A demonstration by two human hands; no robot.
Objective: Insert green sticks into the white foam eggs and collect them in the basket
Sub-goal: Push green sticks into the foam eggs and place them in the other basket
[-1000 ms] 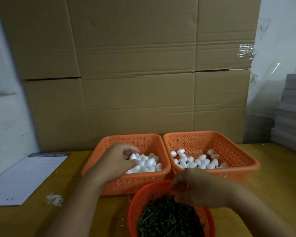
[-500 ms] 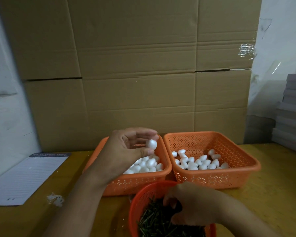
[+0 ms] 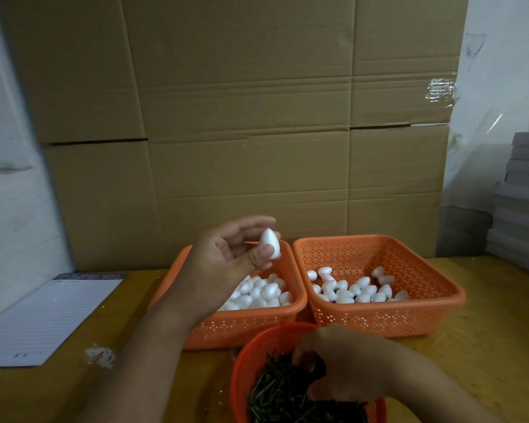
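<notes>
My left hand [image 3: 226,257] is raised above the left orange basket [image 3: 242,326] and pinches one white foam egg [image 3: 270,243] between thumb and fingers. That basket holds several white foam eggs [image 3: 263,293]. The right orange basket [image 3: 434,300] holds several more eggs [image 3: 355,290]. My right hand [image 3: 342,364] is down in the round red basket [image 3: 245,361] of green sticks [image 3: 275,398], fingers curled into the pile. Whether it holds a stick is hidden.
A wall of cardboard boxes [image 3: 242,117] stands right behind the baskets. A lined paper pad [image 3: 43,319] lies at the left on the yellow table [image 3: 486,346]. White foam crumbs [image 3: 100,355] lie near it. Grey stacked boards [image 3: 522,203] are at the right edge.
My left hand took an egg out of the left basket and lifted it up. My right hand moved down into the green sticks.
</notes>
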